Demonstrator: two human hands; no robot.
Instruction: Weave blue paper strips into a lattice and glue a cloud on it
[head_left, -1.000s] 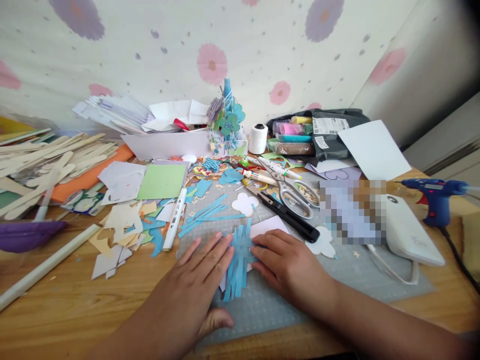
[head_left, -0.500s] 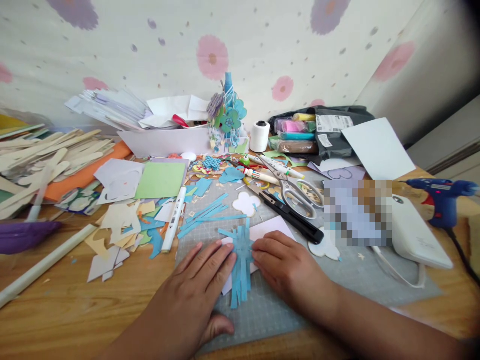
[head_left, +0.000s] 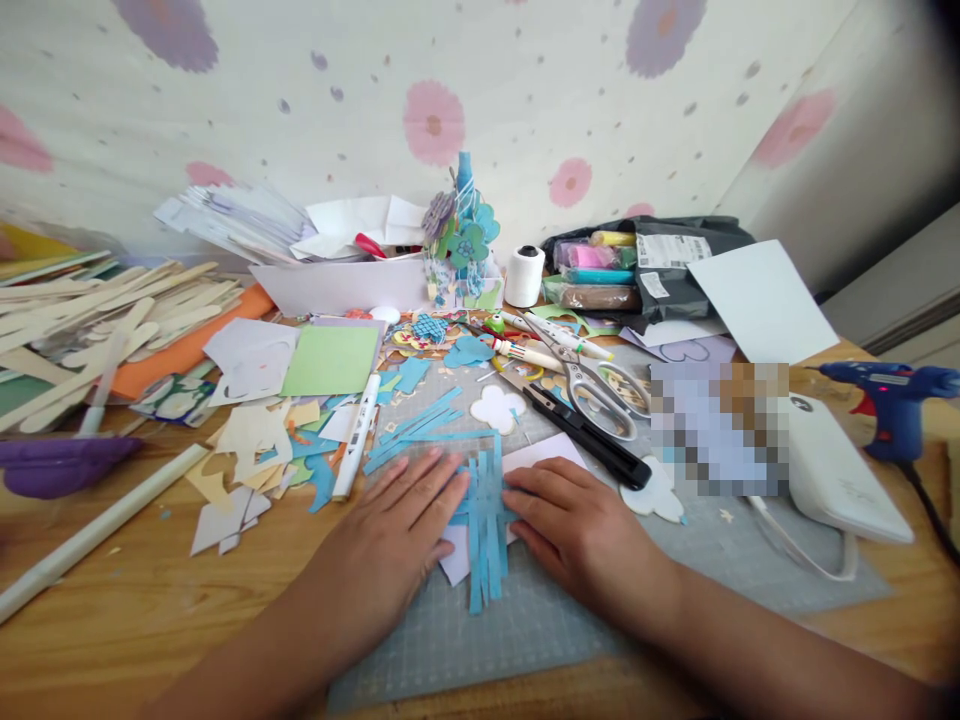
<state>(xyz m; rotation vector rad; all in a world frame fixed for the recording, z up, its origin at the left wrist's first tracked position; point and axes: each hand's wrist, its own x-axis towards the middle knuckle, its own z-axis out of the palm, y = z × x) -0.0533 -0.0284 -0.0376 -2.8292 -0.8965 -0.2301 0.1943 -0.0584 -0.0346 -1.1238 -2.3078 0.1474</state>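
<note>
I see the slim blue paper strips (head_left: 487,560) crossing in a small lattice, its loose ends ragged, above the front edge of the gridded, translucent grey cutting mat (head_left: 450,645) and towards its left end; a pale lilac sheet (head_left: 456,562) shows from beneath. My view gives me the left hand (head_left: 405,515) palm down, its fingers straight and slightly apart, the tips touching the lattice's left side; the right hand (head_left: 581,525) has its fingers bent and close together at the lattice's right side, and I cannot tell whether they pinch anything. Further back on the mat lie more blue offcuts (head_left: 420,418), flat and thin; a white scalloped flower cutout (head_left: 497,410); a black-handled utility knife (head_left: 589,437), set diagonally; and scissors (head_left: 600,400) with smooth grey loop handles. A glossy white marker (head_left: 356,440) lies by the mat's left edge; wooden craft sticks (head_left: 75,315) are heaped at the wood-grained worktop's (head_left: 112,600) back left corner; a blue plastic glue gun (head_left: 892,400) stands near its right edge.
</note>
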